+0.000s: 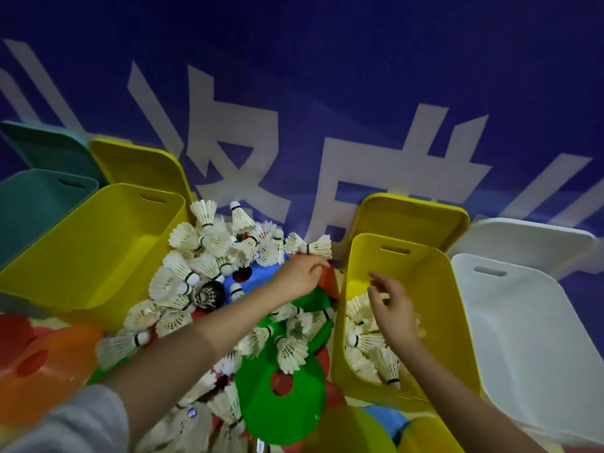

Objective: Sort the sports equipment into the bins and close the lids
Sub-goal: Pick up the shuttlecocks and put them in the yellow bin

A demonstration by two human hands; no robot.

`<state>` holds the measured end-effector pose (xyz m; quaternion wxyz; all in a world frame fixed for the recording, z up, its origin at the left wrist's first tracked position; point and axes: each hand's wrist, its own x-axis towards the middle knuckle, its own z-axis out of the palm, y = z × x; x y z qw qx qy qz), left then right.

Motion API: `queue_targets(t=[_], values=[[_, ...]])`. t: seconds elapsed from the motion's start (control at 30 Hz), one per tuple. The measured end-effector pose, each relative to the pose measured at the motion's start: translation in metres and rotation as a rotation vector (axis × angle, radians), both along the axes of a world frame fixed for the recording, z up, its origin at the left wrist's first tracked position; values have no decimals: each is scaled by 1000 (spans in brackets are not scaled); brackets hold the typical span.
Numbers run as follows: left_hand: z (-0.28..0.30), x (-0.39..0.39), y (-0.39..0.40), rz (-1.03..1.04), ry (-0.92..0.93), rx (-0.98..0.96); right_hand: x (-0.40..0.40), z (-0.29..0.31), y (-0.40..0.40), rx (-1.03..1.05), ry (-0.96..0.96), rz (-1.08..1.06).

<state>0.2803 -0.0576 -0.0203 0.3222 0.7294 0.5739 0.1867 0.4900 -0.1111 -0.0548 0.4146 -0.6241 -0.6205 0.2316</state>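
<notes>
A heap of white feather shuttlecocks (202, 256) lies on coloured flat disc cones, among them a green one (287, 416) and a blue one (261, 276). My left hand (299, 276) reaches across the heap and pinches the feather skirt of a shuttlecock (315, 247) at its far right edge. To the right stands an open yellow bin (421, 266) holding several shuttlecocks (366, 341). My right hand (392, 305) hovers over that bin with fingers spread and holds nothing.
A second open yellow bin (98, 256) and a teal bin (29, 207) stand on the left, a white bin (529, 348) on the far right. Yellow (415, 217), white (526, 240), yellow (137, 165) and teal (49, 145) lids lean on the blue wall. Orange cones (42, 371) lie at the lower left.
</notes>
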Motion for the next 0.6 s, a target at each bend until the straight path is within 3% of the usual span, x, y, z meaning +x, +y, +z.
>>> queue_targets(t=[0.13,0.23,0.4,0.5,0.6], values=[[15,-63,1,11,5,61,-63,30,-20,-42,178,69],[11,-101,-4,-103,123,51,-114,29,-22,-148,235,137],[-9,-146,-9,-319,389,4,-151,-8,-13,-330,-155,113],[-19,-161,-15,-438,479,46,-154,-29,-10,-506,-202,86],[-33,-172,-17,-552,569,114,-165,-33,-6,-512,-224,78]])
